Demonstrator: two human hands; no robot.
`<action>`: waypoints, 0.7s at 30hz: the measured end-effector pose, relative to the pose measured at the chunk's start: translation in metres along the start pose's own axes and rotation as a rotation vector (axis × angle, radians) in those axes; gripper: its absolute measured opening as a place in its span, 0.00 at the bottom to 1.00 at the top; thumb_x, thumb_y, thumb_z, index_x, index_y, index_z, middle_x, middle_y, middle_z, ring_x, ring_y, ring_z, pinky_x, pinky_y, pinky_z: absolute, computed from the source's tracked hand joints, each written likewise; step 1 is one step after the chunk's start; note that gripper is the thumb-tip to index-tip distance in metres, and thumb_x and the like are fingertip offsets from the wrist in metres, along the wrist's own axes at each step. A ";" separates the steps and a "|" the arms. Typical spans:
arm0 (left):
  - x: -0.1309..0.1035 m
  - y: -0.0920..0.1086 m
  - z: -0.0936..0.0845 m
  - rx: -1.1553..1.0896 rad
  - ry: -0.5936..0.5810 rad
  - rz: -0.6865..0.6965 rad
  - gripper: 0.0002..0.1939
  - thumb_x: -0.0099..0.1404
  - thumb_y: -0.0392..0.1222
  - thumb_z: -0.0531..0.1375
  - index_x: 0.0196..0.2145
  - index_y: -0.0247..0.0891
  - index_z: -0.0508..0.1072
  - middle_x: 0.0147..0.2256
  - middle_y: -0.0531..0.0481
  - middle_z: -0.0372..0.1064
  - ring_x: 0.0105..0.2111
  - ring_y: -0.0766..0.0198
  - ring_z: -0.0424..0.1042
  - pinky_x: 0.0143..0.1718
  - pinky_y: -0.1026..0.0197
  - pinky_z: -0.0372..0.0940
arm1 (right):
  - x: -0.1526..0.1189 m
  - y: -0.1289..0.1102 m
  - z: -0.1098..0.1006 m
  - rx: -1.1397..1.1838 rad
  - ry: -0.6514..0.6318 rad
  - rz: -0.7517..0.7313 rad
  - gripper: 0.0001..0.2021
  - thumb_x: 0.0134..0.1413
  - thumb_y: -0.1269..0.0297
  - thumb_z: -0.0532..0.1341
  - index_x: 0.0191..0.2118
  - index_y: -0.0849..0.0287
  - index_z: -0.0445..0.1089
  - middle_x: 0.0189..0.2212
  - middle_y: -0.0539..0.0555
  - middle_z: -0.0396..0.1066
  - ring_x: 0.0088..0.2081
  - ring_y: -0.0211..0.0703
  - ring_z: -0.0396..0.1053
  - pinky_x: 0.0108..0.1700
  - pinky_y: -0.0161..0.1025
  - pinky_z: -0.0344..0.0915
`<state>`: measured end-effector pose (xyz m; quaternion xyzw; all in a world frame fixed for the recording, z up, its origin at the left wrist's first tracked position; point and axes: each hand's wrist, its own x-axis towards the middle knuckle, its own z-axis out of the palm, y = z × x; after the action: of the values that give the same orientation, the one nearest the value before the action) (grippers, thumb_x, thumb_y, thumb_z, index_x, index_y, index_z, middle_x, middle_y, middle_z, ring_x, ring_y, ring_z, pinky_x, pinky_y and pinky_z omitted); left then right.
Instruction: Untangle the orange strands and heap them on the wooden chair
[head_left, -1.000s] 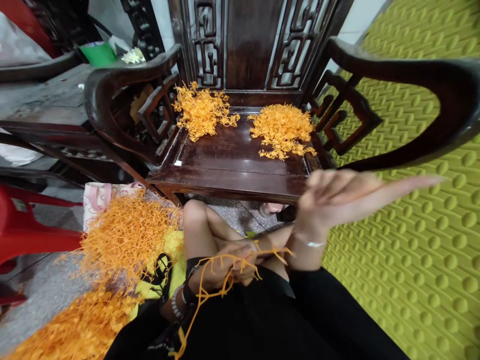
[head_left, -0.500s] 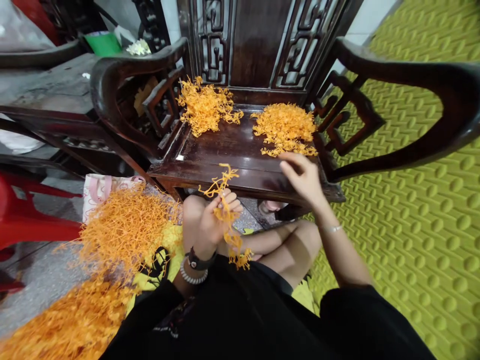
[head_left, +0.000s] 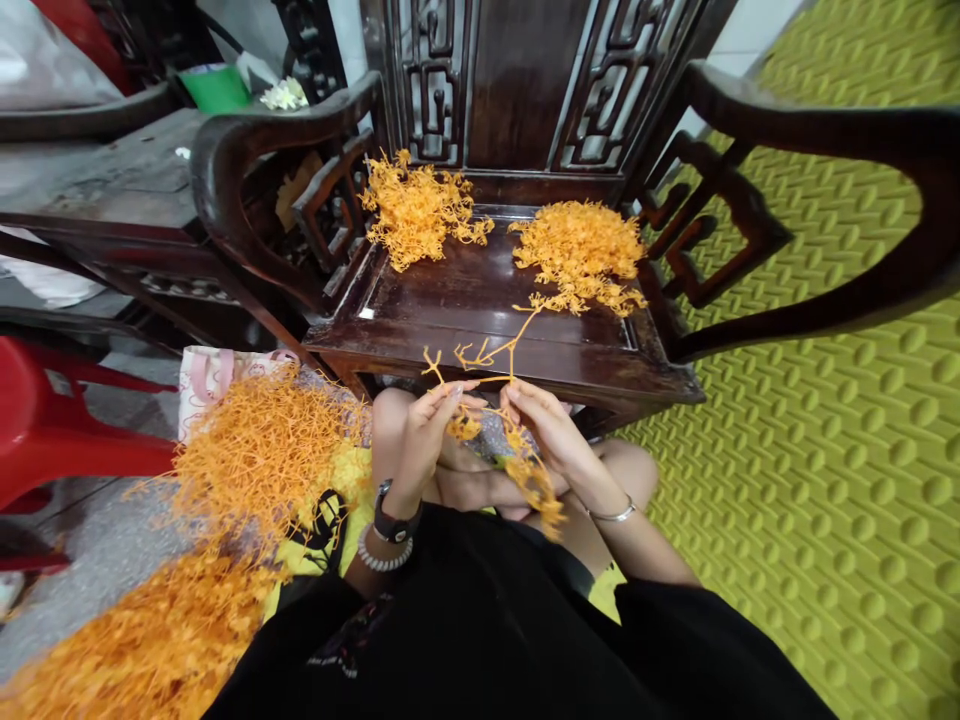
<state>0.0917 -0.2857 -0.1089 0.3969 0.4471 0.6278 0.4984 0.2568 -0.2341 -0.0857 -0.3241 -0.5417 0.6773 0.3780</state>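
Observation:
An orange branched plastic piece (head_left: 491,352) stretches between my two hands in front of the chair seat. My left hand (head_left: 435,425) pinches its left part between thumb and fingers. At its right part, my right hand (head_left: 541,420) is closed on it, with a strand of curly orange pieces (head_left: 536,480) hanging below. Two heaps of small curly orange pieces rest on the dark wooden seat, a left heap (head_left: 420,212) and a right heap (head_left: 579,250). A thin branch tip reaches up to the near edge of the right heap.
Loose orange branches (head_left: 262,450) are piled at my left beside a pink-and-white bag (head_left: 196,385). More orange pieces (head_left: 157,635) lie lower left. A red stool (head_left: 67,430) stands at the far left, and curved armrests (head_left: 810,115) flank the seat (head_left: 442,310).
My right hand has come down and left from the right heap to meet my left hand and has closed on the orange piece. The hanging strand has shifted right.

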 end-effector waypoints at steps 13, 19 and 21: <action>-0.002 -0.003 0.001 0.106 -0.350 -0.226 0.17 0.58 0.50 0.64 0.36 0.31 0.77 0.29 0.46 0.72 0.30 0.66 0.69 0.37 0.64 0.63 | -0.001 -0.001 -0.014 0.437 -0.102 0.272 0.23 0.49 0.54 0.67 0.26 0.63 0.53 0.19 0.44 0.49 0.16 0.24 0.44 0.16 0.26 0.41; -0.015 0.008 0.009 0.152 -0.729 -0.312 0.22 0.64 0.57 0.56 0.27 0.33 0.67 0.24 0.50 0.62 0.25 0.69 0.60 0.28 0.64 0.57 | -0.025 -0.034 -0.014 0.173 0.042 -0.014 0.24 0.56 0.53 0.62 0.22 0.62 0.50 0.16 0.46 0.43 0.17 0.27 0.41 0.17 0.29 0.35; -0.019 0.011 0.012 0.131 -0.775 -0.384 0.23 0.63 0.59 0.56 0.24 0.35 0.61 0.21 0.53 0.54 0.21 0.71 0.51 0.22 0.65 0.49 | -0.038 -0.042 -0.011 0.088 0.109 -0.176 0.23 0.59 0.55 0.60 0.21 0.63 0.52 0.15 0.47 0.45 0.17 0.27 0.43 0.18 0.30 0.37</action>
<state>0.1034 -0.3031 -0.0964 0.5436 0.3317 0.2988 0.7108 0.2920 -0.2557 -0.0454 -0.2947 -0.5164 0.6461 0.4786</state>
